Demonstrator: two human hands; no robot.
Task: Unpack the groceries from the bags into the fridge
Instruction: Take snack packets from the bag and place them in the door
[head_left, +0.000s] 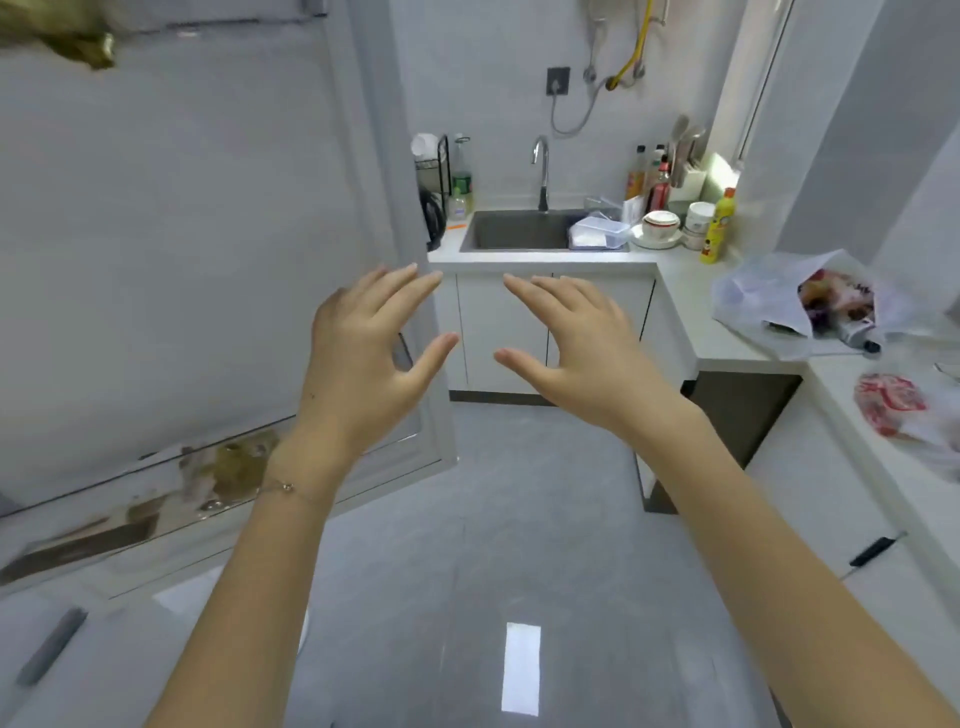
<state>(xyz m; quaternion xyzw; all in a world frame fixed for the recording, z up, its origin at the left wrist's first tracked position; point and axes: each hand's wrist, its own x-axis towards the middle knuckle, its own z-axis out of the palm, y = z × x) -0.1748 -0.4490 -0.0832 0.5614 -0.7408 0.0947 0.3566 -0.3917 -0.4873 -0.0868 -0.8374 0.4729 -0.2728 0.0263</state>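
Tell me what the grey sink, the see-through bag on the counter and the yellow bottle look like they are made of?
The grey sink looks like brushed metal, dull with a soft sheen. The see-through bag looks like thin plastic film, crinkled and showing its contents. The yellow bottle looks like glossy plastic, though that is less certain.

Even, cool indoor light fills the room, with brighter daylight entering at the window (727, 166) on the right. The glossy floor (571, 519) mirrors a white rectangle of glare. Shadows are faint. Wide-angle distortion bends the edges, and the picture is slightly soft.
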